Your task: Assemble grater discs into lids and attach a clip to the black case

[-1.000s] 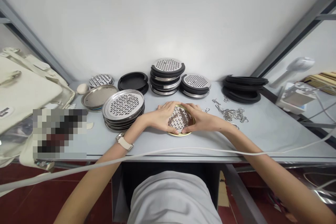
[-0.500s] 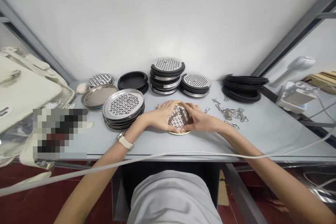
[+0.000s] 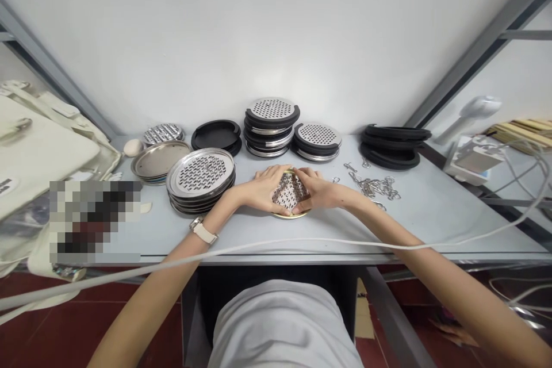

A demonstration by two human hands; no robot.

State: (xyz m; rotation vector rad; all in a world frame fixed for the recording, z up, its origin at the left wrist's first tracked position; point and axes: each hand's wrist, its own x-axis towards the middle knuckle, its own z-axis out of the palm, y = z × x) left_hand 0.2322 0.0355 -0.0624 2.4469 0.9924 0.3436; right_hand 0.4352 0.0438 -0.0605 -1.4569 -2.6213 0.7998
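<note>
Between my hands lies a round metal grater disc (image 3: 286,198) with a gold-coloured rim, flat on the grey table. My left hand (image 3: 266,187) grips its left edge, fingers on the far rim and thumb on the near side. On the opposite edge my right hand (image 3: 318,190) holds it the same way, its thumb close to the left one. Much of the rim is hidden under my fingers. Near my left forearm stands a stack of grater discs (image 3: 200,173). To the right of my right hand are loose metal hooks (image 3: 375,186).
At the back stand piled discs with black rings (image 3: 271,126), a shorter pile (image 3: 318,137) and black rings (image 3: 393,146). Plain metal lids (image 3: 159,159) and a black dish (image 3: 215,135) are left. A white cable (image 3: 302,240) crosses in front; a cream bag (image 3: 47,144) sits far left.
The view has shifted slightly. Both hands stay on the grater disc in nearly the same grip; no clear movement of other things shows.
</note>
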